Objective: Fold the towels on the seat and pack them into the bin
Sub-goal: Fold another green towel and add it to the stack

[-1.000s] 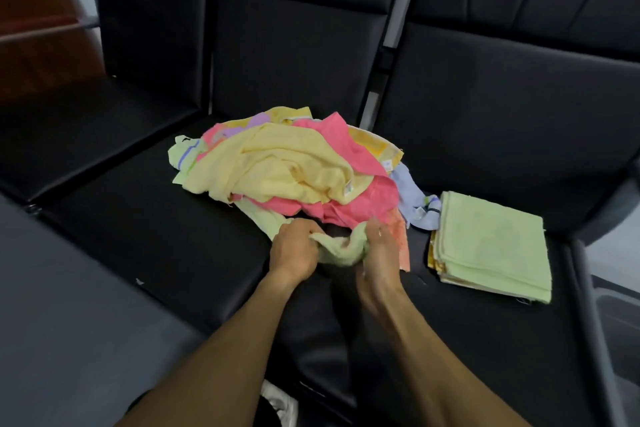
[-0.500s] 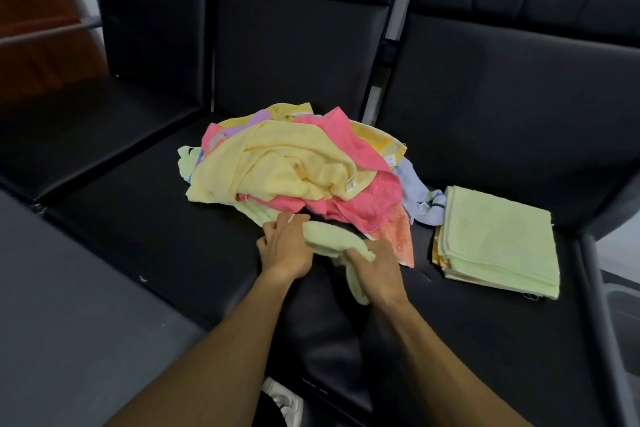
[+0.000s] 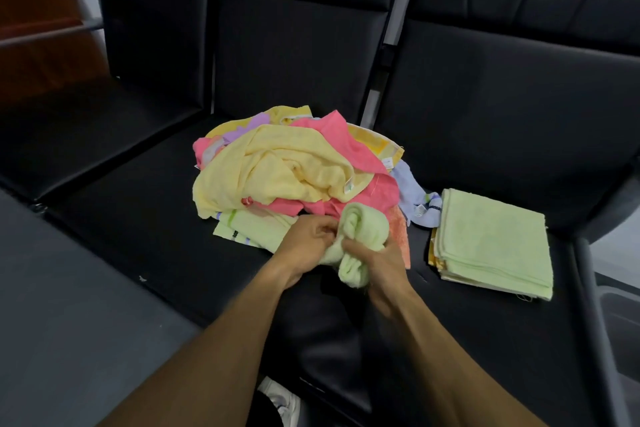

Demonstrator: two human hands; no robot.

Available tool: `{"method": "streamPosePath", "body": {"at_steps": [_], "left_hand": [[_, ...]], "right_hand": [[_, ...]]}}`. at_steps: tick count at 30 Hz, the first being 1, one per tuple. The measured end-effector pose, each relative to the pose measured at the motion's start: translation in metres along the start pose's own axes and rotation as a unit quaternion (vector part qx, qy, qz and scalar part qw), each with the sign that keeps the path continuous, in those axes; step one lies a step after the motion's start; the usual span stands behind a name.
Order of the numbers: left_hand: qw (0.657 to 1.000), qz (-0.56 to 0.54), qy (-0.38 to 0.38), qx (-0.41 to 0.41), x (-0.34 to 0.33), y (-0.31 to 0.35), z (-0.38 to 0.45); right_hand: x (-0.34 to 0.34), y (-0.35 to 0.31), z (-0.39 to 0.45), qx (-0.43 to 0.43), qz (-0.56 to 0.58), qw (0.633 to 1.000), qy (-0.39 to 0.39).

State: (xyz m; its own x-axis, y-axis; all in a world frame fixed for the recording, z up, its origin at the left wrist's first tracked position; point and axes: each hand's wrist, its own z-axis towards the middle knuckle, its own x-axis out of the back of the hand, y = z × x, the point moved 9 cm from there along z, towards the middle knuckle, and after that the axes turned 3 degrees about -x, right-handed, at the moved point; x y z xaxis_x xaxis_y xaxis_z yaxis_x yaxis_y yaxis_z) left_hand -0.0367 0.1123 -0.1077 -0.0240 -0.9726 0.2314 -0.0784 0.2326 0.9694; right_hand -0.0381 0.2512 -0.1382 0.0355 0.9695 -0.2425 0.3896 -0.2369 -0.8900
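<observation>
Black padded seats (image 3: 131, 218) are filling my view, and on the middle one a loose heap of yellow, pink and lilac towels (image 3: 291, 170) is lying. Just in front of this heap I am holding a crumpled light green terry towel (image 3: 360, 243) above the seat edge: my left hand (image 3: 304, 246) is pinching its left part, my right hand (image 3: 381, 267) is gripping its hanging end. To the right, a folded stack of light green towels (image 3: 491, 246) is resting.

Dim, soft indoor light; wide-angle bending at edges; slight blur upper left; faint sheen on seat (image 3: 145, 218).
</observation>
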Motion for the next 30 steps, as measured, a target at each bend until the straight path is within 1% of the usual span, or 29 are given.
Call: {"method": "streamPosePath", "body": {"at_steps": [1, 2, 3, 4, 5, 7, 8, 9, 11, 13, 15, 16, 18, 19, 20, 21, 23, 25, 27, 28, 30], "left_hand": [[0.997, 0.057, 0.054, -0.010, 0.010, 0.004, 0.001], [0.987, 0.121, 0.107, -0.014, 0.021, 0.006, 0.001], [0.973, 0.191, 0.129, -0.002, 0.028, 0.005, 0.002], [0.958, 0.263, 0.112, 0.026, 0.030, -0.002, 0.003], [0.940, 0.331, 0.067, 0.054, 0.028, -0.013, 0.003], [0.908, 0.412, -0.032, 0.075, 0.014, -0.031, 0.001], [0.903, 0.418, -0.063, 0.072, 0.005, -0.034, -0.001], [0.910, 0.401, -0.086, 0.063, -0.006, -0.031, -0.003], [0.944, 0.310, -0.104, 0.047, -0.026, -0.019, -0.005], [0.964, 0.244, -0.101, 0.030, -0.044, -0.004, -0.005], [0.966, 0.216, -0.138, 0.015, -0.069, 0.004, -0.009], [0.963, 0.199, -0.180, 0.012, -0.091, 0.005, -0.014], [0.944, 0.208, -0.256, -0.003, -0.134, 0.003, -0.024], [0.933, 0.238, -0.268, -0.029, -0.151, 0.005, -0.026], [0.926, 0.269, -0.256, -0.059, -0.164, 0.008, -0.025], [0.923, 0.299, -0.228, -0.087, -0.173, 0.014, -0.024], [0.908, 0.356, -0.183, -0.125, -0.184, 0.025, -0.024], [0.893, 0.399, -0.167, -0.122, -0.188, 0.032, -0.028], [0.873, 0.448, -0.169, -0.094, -0.188, 0.030, -0.034], [0.854, 0.481, -0.179, -0.084, -0.189, 0.026, -0.038], [0.815, 0.537, -0.205, -0.075, -0.187, 0.013, -0.045]], "right_hand": [[0.009, 0.001, 0.002, -0.004, -0.001, 0.999, 0.048], [0.020, 0.004, 0.004, -0.011, 0.020, 0.995, 0.093], [0.031, 0.007, 0.004, -0.018, 0.064, 0.988, 0.138], [0.042, 0.008, 0.003, -0.016, 0.118, 0.977, 0.178], [0.054, 0.006, 0.001, -0.003, 0.160, 0.963, 0.217], [0.076, -0.005, -0.006, 0.036, 0.183, 0.944, 0.271], [0.083, -0.009, -0.008, 0.044, 0.178, 0.944, 0.275], [0.087, -0.011, -0.009, 0.041, 0.165, 0.948, 0.268], [0.095, -0.014, -0.012, 0.034, 0.135, 0.958, 0.249], [0.111, -0.017, -0.019, 0.037, 0.123, 0.961, 0.243], [0.135, -0.022, -0.029, 0.050, 0.125, 0.956, 0.263], [0.152, -0.026, -0.035, 0.060, 0.125, 0.953, 0.269], [0.177, -0.032, -0.045, 0.054, 0.101, 0.963, 0.244], [0.187, -0.031, -0.049, 0.030, 0.064, 0.972, 0.224], [0.200, -0.028, -0.055, 0.001, 0.006, 0.976, 0.219], [0.215, -0.026, -0.063, -0.021, -0.059, 0.971, 0.230], [0.246, -0.026, -0.077, -0.024, -0.151, 0.951, 0.269], [0.261, -0.027, -0.086, -0.010, -0.194, 0.942, 0.273], [0.260, -0.025, -0.086, -0.005, -0.229, 0.943, 0.242], [0.256, -0.024, -0.085, -0.002, -0.250, 0.943, 0.219], [0.245, -0.025, -0.084, 0.013, -0.325, 0.927, 0.186]]}}
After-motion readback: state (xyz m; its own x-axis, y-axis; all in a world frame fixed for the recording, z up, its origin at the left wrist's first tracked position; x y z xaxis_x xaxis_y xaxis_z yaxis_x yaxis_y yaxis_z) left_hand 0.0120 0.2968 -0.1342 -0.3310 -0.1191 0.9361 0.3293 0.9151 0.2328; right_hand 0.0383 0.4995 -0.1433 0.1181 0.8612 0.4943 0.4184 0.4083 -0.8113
